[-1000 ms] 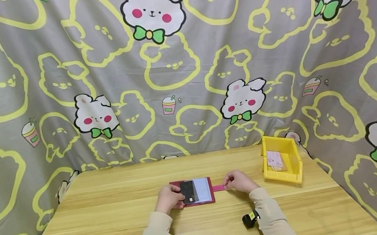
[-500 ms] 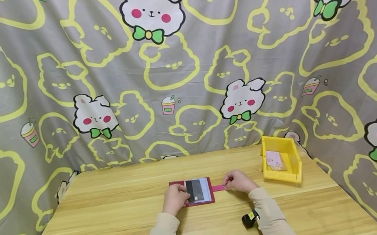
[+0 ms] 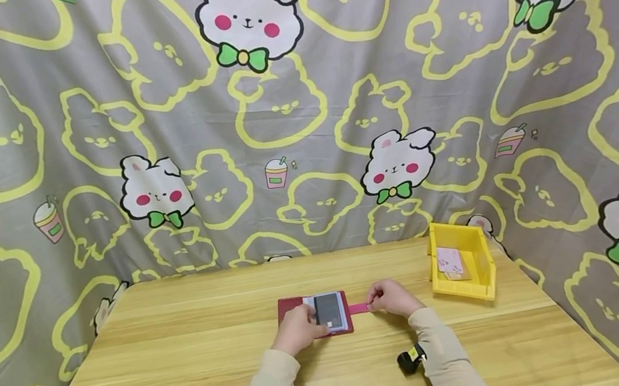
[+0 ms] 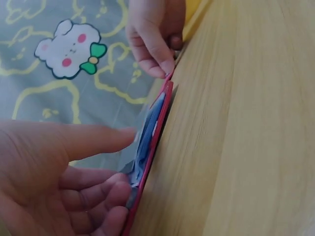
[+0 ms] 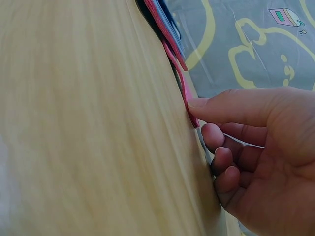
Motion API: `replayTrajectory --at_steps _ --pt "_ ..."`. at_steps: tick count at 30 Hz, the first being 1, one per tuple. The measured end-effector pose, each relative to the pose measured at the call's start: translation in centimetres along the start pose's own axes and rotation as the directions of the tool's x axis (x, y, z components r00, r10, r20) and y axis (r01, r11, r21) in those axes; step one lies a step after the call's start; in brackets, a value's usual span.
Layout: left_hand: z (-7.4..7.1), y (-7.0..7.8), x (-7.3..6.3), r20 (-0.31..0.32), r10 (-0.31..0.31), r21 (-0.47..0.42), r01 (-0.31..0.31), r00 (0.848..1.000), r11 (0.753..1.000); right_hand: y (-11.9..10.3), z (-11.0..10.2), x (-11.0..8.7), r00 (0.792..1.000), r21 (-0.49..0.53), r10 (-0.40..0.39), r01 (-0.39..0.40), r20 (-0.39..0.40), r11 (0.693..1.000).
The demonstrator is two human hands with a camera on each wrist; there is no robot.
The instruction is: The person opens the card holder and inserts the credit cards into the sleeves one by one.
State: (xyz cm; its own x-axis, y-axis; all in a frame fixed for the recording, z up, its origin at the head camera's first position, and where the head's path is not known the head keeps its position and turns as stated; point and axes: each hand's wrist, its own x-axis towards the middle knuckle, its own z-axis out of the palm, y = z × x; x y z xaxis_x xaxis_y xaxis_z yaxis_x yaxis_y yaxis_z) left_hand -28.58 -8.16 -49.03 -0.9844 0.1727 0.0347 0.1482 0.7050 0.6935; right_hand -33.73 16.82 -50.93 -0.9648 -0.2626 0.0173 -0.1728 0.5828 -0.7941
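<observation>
A red card holder [image 3: 289, 305] lies spread on the table, with clear sleeves on its right half. A dark card [image 3: 330, 308] sits at those sleeves; how deep it is inside cannot be told. My left hand [image 3: 299, 329] is at the sleeves' left edge. In the left wrist view its thumb is straight and its fingers loosely bent beside the clear sleeves [image 4: 142, 142], with nothing visibly pinched. At the holder's right side, my right hand [image 3: 392, 298] pinches the end of the pink strap [image 3: 358, 309] between thumb and forefinger.
A yellow bin [image 3: 481, 260] stands at the right rear of the wooden table [image 3: 188, 347], holding a pink card [image 3: 450, 260] and another partly hidden card. A patterned curtain [image 3: 303, 153] hangs behind the table and along both sides.
The dark card has moved right, from beyond the sleeves' left edge to over their middle, and my left hand has followed it. My right hand has stayed on the strap.
</observation>
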Motion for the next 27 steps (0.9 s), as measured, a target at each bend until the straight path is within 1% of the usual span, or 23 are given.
replayTrajectory --at_steps 3,6,9,13,16,19,21,23,26,27 --pt "0.3 0.4 -0.2 0.009 0.016 0.087 -0.017 1.0 0.996 0.0 0.0 0.0 1.0 -0.006 -0.01 0.01 0.004 1.0" --pt "0.7 0.8 -0.4 -0.01 0.006 0.136 -0.004 1.0 0.991 0.0 0.0 -0.1 1.0 -0.016 -0.023 0.023 0.002 1.0" --pt "1.1 0.9 -0.4 -0.04 -0.005 0.155 0.011 0.999 0.988 0.0 0.0 -0.1 0.999 -0.026 -0.034 0.033 -0.003 0.999" --pt "1.2 0.9 -0.2 -0.054 0.01 0.155 -0.001 0.998 0.988 -0.1 -0.1 -0.1 1.0 -0.026 -0.03 0.03 -0.002 0.999" --pt "0.7 0.8 -0.1 -0.042 0.015 0.111 -0.011 0.999 0.994 -0.1 -0.1 -0.1 1.0 -0.02 -0.02 0.02 -0.003 1.0" --pt "-0.1 0.6 -0.2 -0.016 0.001 0.032 0.0 1.0 0.999 -0.2 -0.1 -0.1 1.0 -0.02 -0.012 0.012 -0.009 1.0" --pt "-0.9 0.2 -0.2 0.021 -0.029 -0.053 0.03 0.999 0.998 -0.2 -0.1 -0.1 1.0 -0.021 -0.006 0.006 -0.009 1.0" --pt "-1.7 -0.3 -0.3 0.059 -0.062 -0.13 0.069 0.996 0.989 -0.3 -0.1 -0.2 1.0 -0.015 0.001 -0.001 -0.007 1.0" --pt "-2.8 -1.2 -0.4 0.098 -0.142 -0.222 0.161 0.985 0.962 -0.2 -0.1 -0.2 1.0 -0.013 0.008 -0.008 -0.004 1.0" --pt "-3.1 -1.5 -0.5 0.096 -0.162 -0.227 0.18 0.982 0.957 -0.2 -0.1 -0.2 1.0 -0.012 0.008 -0.008 -0.003 1.0"
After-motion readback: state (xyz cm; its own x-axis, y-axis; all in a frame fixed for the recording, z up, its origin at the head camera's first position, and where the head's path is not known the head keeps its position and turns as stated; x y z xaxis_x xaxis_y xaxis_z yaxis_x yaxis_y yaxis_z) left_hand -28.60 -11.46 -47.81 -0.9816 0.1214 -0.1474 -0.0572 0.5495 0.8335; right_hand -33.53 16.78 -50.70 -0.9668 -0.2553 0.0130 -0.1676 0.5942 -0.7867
